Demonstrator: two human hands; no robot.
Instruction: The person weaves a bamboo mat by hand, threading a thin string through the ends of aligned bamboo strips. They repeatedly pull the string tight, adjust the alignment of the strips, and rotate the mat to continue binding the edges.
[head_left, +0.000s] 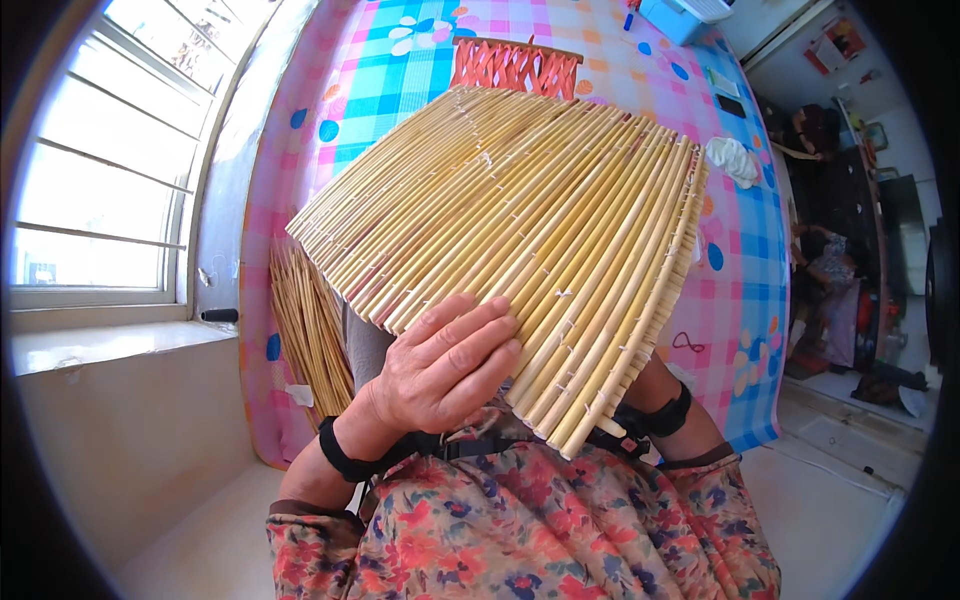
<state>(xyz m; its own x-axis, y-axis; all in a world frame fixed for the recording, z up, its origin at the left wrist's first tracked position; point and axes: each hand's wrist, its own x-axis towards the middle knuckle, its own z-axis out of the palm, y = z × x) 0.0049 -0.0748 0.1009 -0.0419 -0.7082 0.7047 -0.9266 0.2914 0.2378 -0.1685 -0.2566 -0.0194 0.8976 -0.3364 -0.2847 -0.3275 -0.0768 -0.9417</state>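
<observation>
A slatted mat of pale yellow reeds (500,220), stitched across with light thread, fans out in front of me and fills the middle of the view. My left hand (450,360) grips its near edge at the lower middle, fingers together and curved over the top of the slats. My right forearm (660,390) goes under the mat's right end, which hides that hand. A bundle of loose thin reeds (305,325) lies to the left of the mat, partly beneath it.
The checked, flowered surface (735,310) holds a red woven lattice piece (512,68), crumpled white cloth (732,160), a dark flat object (730,104) and a blue box (680,18). A barred window (110,170) is left; cluttered dark furniture (850,210) stands right.
</observation>
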